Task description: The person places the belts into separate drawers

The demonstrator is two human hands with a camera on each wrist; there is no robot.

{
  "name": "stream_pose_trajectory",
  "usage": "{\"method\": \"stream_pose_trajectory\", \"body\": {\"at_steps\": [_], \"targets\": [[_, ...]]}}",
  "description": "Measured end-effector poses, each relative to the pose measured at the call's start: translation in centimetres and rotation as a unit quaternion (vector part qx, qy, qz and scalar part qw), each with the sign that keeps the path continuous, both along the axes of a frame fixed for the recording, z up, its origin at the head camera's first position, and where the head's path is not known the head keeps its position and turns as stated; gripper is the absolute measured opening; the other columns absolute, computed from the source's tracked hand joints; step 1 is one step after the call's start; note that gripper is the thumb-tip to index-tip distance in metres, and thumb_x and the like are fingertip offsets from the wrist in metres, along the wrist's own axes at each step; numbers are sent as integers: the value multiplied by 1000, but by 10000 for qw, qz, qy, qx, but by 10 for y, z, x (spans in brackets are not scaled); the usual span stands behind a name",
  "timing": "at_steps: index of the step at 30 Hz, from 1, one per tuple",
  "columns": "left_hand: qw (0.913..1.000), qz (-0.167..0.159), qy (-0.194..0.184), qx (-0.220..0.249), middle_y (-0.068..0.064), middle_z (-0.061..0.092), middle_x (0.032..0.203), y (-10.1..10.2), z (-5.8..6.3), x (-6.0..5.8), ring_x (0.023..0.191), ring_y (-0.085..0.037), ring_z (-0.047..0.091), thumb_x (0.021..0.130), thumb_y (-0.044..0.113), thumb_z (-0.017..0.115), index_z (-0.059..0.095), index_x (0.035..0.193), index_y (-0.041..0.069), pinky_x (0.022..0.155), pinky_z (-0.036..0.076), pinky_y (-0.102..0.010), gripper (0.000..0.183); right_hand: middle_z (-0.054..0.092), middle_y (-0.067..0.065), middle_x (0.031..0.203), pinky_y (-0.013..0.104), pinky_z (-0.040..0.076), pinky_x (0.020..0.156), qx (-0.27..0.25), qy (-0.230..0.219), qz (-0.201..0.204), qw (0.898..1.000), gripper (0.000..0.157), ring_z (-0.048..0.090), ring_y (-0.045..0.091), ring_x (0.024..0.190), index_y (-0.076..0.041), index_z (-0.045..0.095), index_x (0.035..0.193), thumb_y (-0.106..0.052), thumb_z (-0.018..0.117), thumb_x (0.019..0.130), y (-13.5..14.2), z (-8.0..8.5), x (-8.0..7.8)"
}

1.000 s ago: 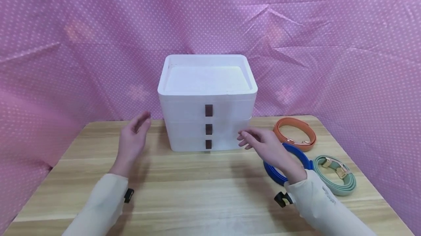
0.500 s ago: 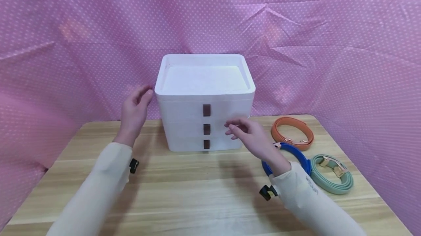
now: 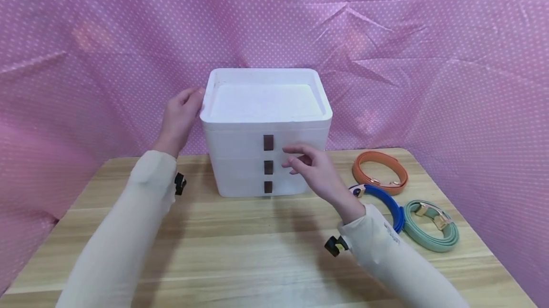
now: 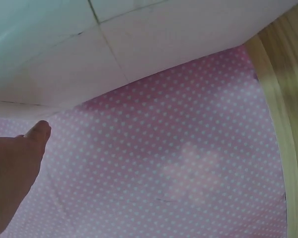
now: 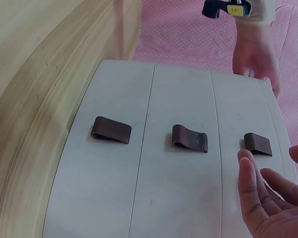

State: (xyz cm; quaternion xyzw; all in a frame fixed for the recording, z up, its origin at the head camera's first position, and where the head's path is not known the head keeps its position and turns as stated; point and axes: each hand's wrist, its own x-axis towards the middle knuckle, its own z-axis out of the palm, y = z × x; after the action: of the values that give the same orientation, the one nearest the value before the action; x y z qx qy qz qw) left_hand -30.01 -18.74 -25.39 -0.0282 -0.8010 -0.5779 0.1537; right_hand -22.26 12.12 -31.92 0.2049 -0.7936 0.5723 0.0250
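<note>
Head view: one white box (image 3: 240,169) at the table's (image 3: 240,246) far middle, three drawers (image 3: 233,143), three brown tabs (image 3: 268,142). Three coiled belts to its right: orange belt (image 3: 397,187), blue belt (image 3: 393,209), green belt (image 3: 429,243). Left hand (image 3: 180,117) loose at box's left edge, contact unclear. Right hand (image 3: 315,169) half-open, holding nothing, fingertips near top tab.

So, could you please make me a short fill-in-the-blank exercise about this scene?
The white drawer unit has ____ brown tabs on its front.
The hand in front of the unit is the person's ____ one.
Beside the orange belt and green belt lies a third belt, coloured ____.
The pink cloth is patterned with pale ____.

Missing words: three; right; blue; dots.
</note>
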Motion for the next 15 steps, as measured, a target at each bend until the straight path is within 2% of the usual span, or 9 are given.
{"method": "stream_pose_trajectory", "body": {"at_steps": [4, 6, 11, 15], "targets": [[9996, -44, -282, 33, -11, 45, 148, -1, 8, -8, 133, -25, 43, 98, 54, 50, 42, 149, 10, 111, 36, -40, 68, 66, 14, 116, 37, 57, 85, -171, -46, 139, 9997, 33, 66, 33, 98, -1, 60, 131, -14, 56, 100, -7, 2, -2], [9986, -84, -518, -99, -9, 40, 152, -1, 13, -11, 137, -24, 38, 97, 56, 49, 38, 152, 13, 113, 33, -42, 70, 63, 15, 123, 35, 57, 84, -294, -85, 218, 9993, 34, 66, 30, 99, 0, 58, 132, -13, 56, 100, -10, 2, -2], [9925, -306, -942, -711, -5, 27, 159, 3, 25, -18, 145, -25, 23, 95, 61, 48, 31, 155, 16, 117, 23, -46, 77, 59, 15, 131, 35, 57, 84, -610, -212, 347, 9973, 36, 67, 25, 101, 2, 55, 134, -11, 55, 101, -16, 3, -1], [9891, -540, -1147, -754, -5, 25, 160, 9, 31, -23, 146, -24, 20, 95, 60, 51, 29, 156, 14, 117, 21, -44, 80, 59, 16, 131, 37, 57, 85, -773, -342, 356, 9958, 37, 67, 27, 101, 3, 54, 135, -9, 54, 100, -18, 4, -1]]}}
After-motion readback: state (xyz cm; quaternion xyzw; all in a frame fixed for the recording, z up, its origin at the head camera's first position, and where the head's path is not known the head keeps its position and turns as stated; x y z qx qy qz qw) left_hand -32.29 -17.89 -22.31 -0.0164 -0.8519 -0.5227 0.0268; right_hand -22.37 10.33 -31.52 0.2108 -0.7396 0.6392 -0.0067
